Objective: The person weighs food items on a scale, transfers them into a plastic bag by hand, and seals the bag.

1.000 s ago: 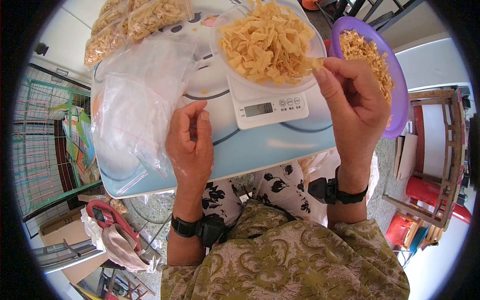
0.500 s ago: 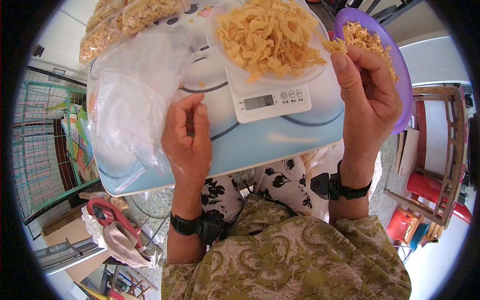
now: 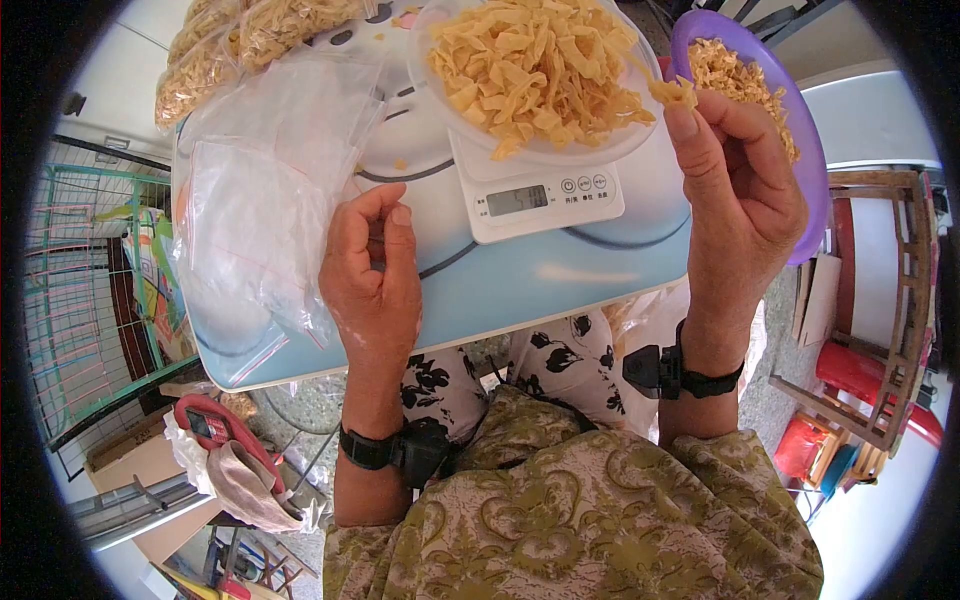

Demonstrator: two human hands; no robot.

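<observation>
My right hand [image 3: 745, 180] pinches a dried yellow strip [image 3: 672, 93] between thumb and forefinger, at the right rim of a clear bowl [image 3: 600, 150]. A heap of similar dried yellow strips [image 3: 535, 70] fills this bowl. Under it is a white kitchen scale [image 3: 546, 208]; its display is lit, but I cannot read the digits surely. My left hand [image 3: 370, 270] rests at the table's near side with fingers loosely curled, nothing visible in them. Just left of it lie clear plastic bags [image 3: 260, 220], spread flat in a stack.
A purple basin [image 3: 815, 190] of dried pieces stands beyond my right hand. Filled plastic bags [image 3: 265, 40] sit at the far left of the light-blue table [image 3: 600, 270]. A green wire cage [image 3: 90, 290] is on the left, a wooden frame [image 3: 895, 310] on the right.
Hardly anything differs. Both hands keep their places and the right still pinches the strip; the view has shifted very slightly.
</observation>
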